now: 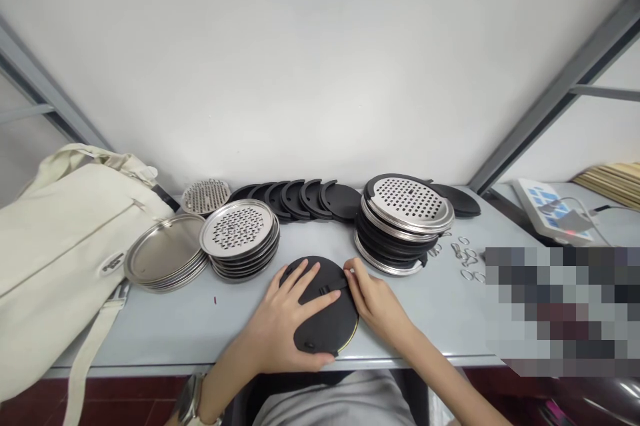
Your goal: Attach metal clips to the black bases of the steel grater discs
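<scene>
The step in hand looks to be fitting or adjusting a narrow black strip [336, 282] on a round black disc [327, 327], which lies flat on the grey table [175, 326] near its front edge, directly before the person. The left hand [287, 316] is spread wide over the disc, fingers fanned across its upper part and thumb along the lower rim, apparently steadying it. The right hand [373, 299] is at the disc's right side, thumb and fingertips drawn narrowly together, seeming to pinch the outer end of the strip; how firmly, I cannot tell. As I judge it, the next move calls for a steady left palm and a small, precise push or pull from the right fingertips. The disc is matt and smooth like moulded plastic, with a thin yellowish line along its lower right edge. Behind the left hand stands a stack of round metal grater plates [239, 231], the top one pierced with rough raised teeth, and touching or just beside it are plain, shallow metal trays [167, 249] with rolled rims and a soft sheen. Black discs with crescent-shaped rims [345, 201] overlap along the wall. Beyond the right hand rises a mixed stack of shiny perforated plates and black rings [410, 203], with small bright metal clasps [457, 251] scattered beside it.
</scene>
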### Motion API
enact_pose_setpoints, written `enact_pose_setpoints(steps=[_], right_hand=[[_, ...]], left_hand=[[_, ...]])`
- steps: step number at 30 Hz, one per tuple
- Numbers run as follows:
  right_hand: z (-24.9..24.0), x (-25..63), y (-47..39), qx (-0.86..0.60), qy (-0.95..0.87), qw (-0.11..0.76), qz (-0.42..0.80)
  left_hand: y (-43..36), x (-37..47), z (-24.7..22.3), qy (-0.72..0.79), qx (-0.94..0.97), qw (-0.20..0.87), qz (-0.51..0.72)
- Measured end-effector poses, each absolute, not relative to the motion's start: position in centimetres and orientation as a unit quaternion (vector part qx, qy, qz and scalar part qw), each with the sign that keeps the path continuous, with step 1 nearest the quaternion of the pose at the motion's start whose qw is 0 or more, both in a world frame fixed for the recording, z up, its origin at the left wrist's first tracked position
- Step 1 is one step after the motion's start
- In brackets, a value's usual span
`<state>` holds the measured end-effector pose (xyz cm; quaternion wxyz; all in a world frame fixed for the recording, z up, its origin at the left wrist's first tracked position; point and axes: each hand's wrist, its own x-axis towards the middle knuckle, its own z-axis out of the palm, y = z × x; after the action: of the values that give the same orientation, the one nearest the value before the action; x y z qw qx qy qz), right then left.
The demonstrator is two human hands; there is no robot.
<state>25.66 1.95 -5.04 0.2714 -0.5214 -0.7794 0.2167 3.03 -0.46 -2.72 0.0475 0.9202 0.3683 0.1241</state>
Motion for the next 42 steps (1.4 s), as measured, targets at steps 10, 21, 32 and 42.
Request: enact_pose_setpoints(steps=[10,21,32,42], right_hand=[[-5.1,25.5,2.0,-0.534,-0.788,0.256,0.168],[-5.1,25.5,2.0,-0.538,-0.782,0.273,0.160],[-5.7,25.4,1.6,-0.539,-0.778,0.308,0.101],[-5.0,25.8,1.6,-0.557,-0.685,0.374,0.284]], left_hand=[[-0.5,3.2,-2.9,0.368,0.918,0.051,0.136],[-0.6,3.4,-2.7,0.371,0.917,0.054,0.137],[-0.2,3.1,-3.5,0.437,0.888,0.030,0.142],[-0.4,2.9,-2.8,0.360,0.922,0.057,0.130]])
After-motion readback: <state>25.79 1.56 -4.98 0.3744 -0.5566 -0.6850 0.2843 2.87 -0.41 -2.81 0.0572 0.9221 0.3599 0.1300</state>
